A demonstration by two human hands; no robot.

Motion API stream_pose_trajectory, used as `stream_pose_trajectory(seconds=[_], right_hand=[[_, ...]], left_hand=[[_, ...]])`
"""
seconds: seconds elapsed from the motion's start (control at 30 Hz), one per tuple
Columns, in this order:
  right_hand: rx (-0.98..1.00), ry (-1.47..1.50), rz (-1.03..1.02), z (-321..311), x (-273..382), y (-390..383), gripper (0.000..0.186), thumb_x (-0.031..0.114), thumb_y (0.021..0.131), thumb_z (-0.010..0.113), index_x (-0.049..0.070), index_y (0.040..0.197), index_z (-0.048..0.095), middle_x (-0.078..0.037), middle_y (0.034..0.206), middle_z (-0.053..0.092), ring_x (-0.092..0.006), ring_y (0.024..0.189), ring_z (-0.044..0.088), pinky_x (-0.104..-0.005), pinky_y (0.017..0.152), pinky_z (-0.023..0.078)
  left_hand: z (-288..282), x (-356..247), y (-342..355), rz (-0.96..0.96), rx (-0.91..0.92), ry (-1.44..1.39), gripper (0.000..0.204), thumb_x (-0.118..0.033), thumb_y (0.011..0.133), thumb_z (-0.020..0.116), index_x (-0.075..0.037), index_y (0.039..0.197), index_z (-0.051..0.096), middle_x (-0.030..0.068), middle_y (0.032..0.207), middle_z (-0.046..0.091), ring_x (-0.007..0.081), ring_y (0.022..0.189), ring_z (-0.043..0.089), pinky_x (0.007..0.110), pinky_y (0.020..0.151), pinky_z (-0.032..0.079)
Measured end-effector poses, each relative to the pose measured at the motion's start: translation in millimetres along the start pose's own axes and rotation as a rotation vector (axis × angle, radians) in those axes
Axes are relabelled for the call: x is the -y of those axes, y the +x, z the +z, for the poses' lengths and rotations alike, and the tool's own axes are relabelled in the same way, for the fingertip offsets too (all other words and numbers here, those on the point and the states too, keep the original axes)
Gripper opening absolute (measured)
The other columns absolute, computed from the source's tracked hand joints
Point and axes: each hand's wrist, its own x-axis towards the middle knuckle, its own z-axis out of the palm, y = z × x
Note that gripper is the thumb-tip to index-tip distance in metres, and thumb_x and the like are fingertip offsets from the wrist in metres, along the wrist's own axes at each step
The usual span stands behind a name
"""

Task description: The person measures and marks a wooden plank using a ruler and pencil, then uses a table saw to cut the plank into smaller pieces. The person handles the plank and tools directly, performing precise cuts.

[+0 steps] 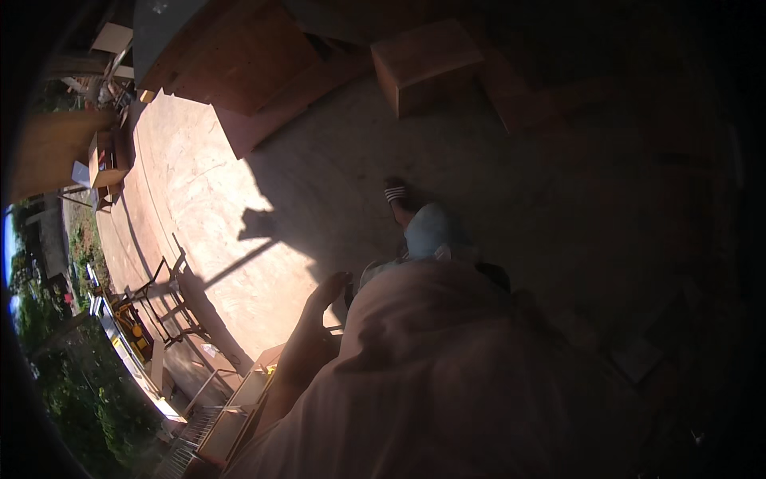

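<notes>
The left hand (329, 290) hangs low at the person's side, in shadow, just beside the pale shirt (431, 351), which lies to the right of the grip and is the thing nearest to it; whether the two touch, I cannot tell. The fingers are too dark to show whether they are spread, pressed together or pinching something. The right hand is out of view, so its grip cannot be told. Ahead of the left hand and to its right are a blue-grey trouser leg (431, 231) and a dark shoe with white stripes (395, 193), on a concrete floor (319, 176) that is sunlit to the left of the grip. Well ahead of the hand sit a wooden box (427, 68) and a large brown panel (235, 60). Well to the left of the grip stand a dark metal frame (148, 289) and, past it, a yellow-and-black object (137, 329). Behind the hand, beside the left forearm, is a light wooden piece (222, 436).
</notes>
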Motion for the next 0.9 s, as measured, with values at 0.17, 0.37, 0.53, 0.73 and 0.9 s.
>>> stream_pose_trajectory(seconds=[0.17,0.37,0.53,0.73,0.9], right_hand=[[0.039,0.035,0.267,106.1,-129.2,-98.2,0.035,0.028,0.103,0.055,0.004,0.127,0.065,-0.018,0.128,0.065,-0.0319,0.12,0.062,-0.0444,0.104,0.048],[0.125,-0.227,0.322,140.2,-270.7,-95.0,0.033,0.024,0.104,0.053,0.005,0.129,0.064,-0.018,0.132,0.062,-0.0322,0.123,0.059,-0.045,0.107,0.046],[0.109,-0.13,0.365,116.1,-293.4,134.4,0.029,0.023,0.101,0.055,0.002,0.116,0.067,-0.016,0.124,0.066,-0.0293,0.118,0.062,-0.0413,0.1,0.049],[-0.417,-0.341,-0.287,174.0,-362.1,418.9,0.024,0.023,0.09,0.065,0.004,0.104,0.07,-0.019,0.111,0.071,-0.0382,0.107,0.067,-0.0467,0.092,0.054],[-0.542,0.146,0.37,193.0,-292.6,545.0,0.049,0.039,0.092,0.066,0.003,0.126,0.063,-0.02,0.126,0.066,-0.0401,0.117,0.064,-0.0496,0.097,0.053]], left_hand=[[46.3,-15.3,16.0,-0.281,0.18,0.187,0.066,-0.048,0.105,0.051,0.004,0.146,0.05,0.0179,0.149,0.054,0.0297,0.14,0.047,0.042,0.115,0.035],[223.4,9.7,37.1,0.065,0.264,0.448,0.059,-0.045,0.104,0.05,0.002,0.139,0.052,0.0275,0.142,0.054,0.0395,0.127,0.055,0.049,0.107,0.043],[298.7,-103.0,47.1,-0.572,0.078,0.53,0.106,-0.067,0.089,0.062,-0.008,0.161,0.01,0.0377,0.144,0.046,0.0488,0.136,0.046,0.053,0.111,0.04],[388.4,-139.6,61.8,-0.923,-0.179,0.697,0.11,-0.066,0.088,0.064,-0.006,0.162,0.008,0.0326,0.156,0.031,0.0454,0.144,0.035,0.053,0.116,0.034],[426.1,-126.0,44.1,-0.967,-0.311,0.727,0.109,-0.058,0.088,0.067,-0.004,0.162,0.009,0.0323,0.154,0.031,0.0468,0.141,0.034,0.052,0.117,0.031]])
